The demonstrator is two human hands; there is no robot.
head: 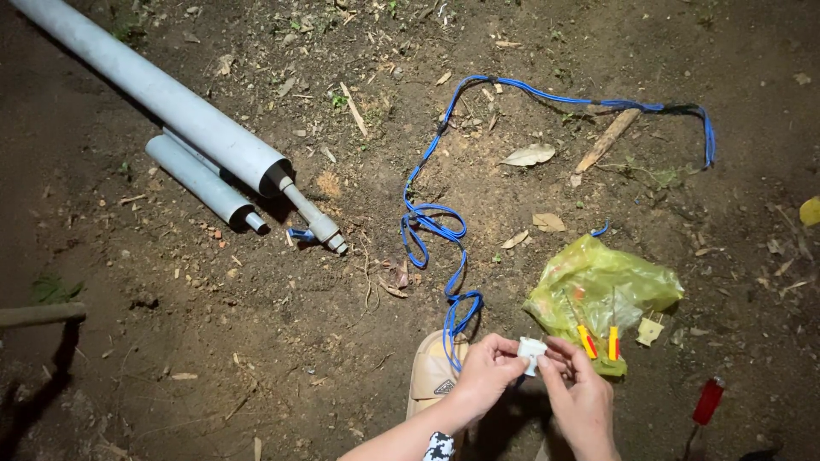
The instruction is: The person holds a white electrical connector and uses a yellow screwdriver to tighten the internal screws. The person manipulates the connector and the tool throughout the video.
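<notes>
My left hand (485,376) and my right hand (581,397) meet at the bottom of the view, both pinching a small white plug-like part (531,352). A blue cable (444,218) runs from beside my hands up across the dirt, loops, and curves off to the far right. Just right of my hands lies a yellow-green plastic bag (602,286) with two yellow-and-red handled tools (600,341) resting on its edge. A small pale plug (649,330) sits beside the bag.
Two grey plastic pipes (171,102) lie at the upper left, thinner tubes sticking out of their ends. A tan sandal (431,371) is under my left wrist. A red-handled tool (706,403) lies at the lower right. A stick (606,139) and dry leaves dot the soil.
</notes>
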